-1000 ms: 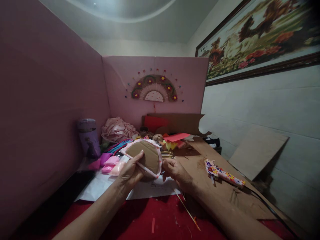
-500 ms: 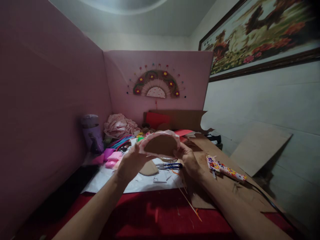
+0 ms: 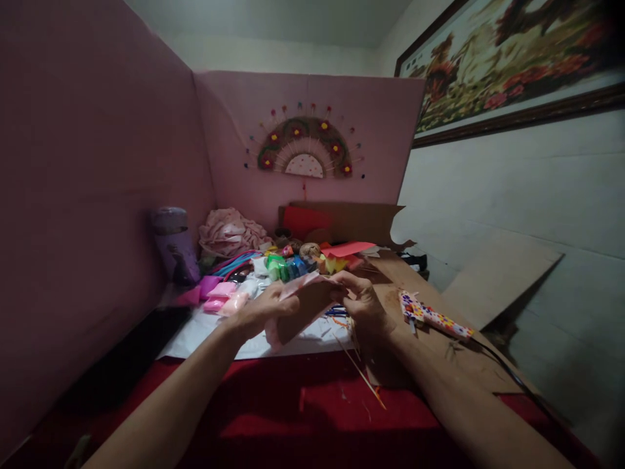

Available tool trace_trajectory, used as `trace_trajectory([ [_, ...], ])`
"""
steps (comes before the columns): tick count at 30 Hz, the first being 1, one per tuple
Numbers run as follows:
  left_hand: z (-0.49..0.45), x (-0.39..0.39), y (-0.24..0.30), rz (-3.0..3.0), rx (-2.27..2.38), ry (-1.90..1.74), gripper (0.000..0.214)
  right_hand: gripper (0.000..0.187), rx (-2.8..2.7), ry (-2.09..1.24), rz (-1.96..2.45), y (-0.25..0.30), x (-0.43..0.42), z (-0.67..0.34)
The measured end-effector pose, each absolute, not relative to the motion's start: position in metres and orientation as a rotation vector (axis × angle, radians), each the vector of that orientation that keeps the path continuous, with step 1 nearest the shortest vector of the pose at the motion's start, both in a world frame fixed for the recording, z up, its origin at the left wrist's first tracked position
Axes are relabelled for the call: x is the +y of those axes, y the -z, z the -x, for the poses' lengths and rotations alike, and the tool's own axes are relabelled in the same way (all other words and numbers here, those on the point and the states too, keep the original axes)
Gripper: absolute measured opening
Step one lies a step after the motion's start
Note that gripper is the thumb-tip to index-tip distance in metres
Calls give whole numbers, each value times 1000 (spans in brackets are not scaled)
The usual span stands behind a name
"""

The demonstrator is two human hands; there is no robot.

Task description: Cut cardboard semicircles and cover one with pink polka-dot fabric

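Observation:
Between my hands is a half-round piece of brown cardboard (image 3: 303, 306) with pale pink cloth folded over its edge. My left hand (image 3: 273, 306) grips its left side, fingers closed on the cloth edge. The fingers of my right hand (image 3: 361, 301) pinch the edge at the upper right. The piece is tilted and held above a white sheet (image 3: 195, 335). Behind my right hand, scissors with dark blue handles (image 3: 336, 311) are mostly hidden. Thin wooden sticks (image 3: 361, 371) lie just below that hand.
A flower-patterned glue gun (image 3: 434, 317) with a black cord rests on cardboard (image 3: 390, 280) at right. Bags of coloured clay (image 3: 222, 293), a purple bottle (image 3: 176, 244) and bunched pink cloth (image 3: 232, 231) stand at left. A decorated fan (image 3: 305, 146) hangs on the pink panel behind.
The half-round piece has turned from facing me flat to a steep slant, its left end lower. My right hand has shifted its grip to the upper edge. The view has tipped slightly downward.

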State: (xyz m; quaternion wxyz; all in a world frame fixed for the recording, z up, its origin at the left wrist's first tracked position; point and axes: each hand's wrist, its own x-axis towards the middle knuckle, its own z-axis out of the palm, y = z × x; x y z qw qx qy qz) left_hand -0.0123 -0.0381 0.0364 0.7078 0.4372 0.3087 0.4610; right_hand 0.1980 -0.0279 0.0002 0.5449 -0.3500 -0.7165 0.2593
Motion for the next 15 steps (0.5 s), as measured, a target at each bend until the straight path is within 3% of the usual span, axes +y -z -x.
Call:
trace_trajectory([
  [3, 12, -34, -32, -1178, 620, -837, 41, 9, -1693, -557, 836, -3, -29, -198],
  [11, 5, -25, -18, -1229, 712, -998, 27, 14, -1654, -465, 808, -6, -30, -199],
  [15, 7, -18, -22, -1244, 712, -1151, 24, 21, -1707, -290, 1101, -5, -23, -205],
])
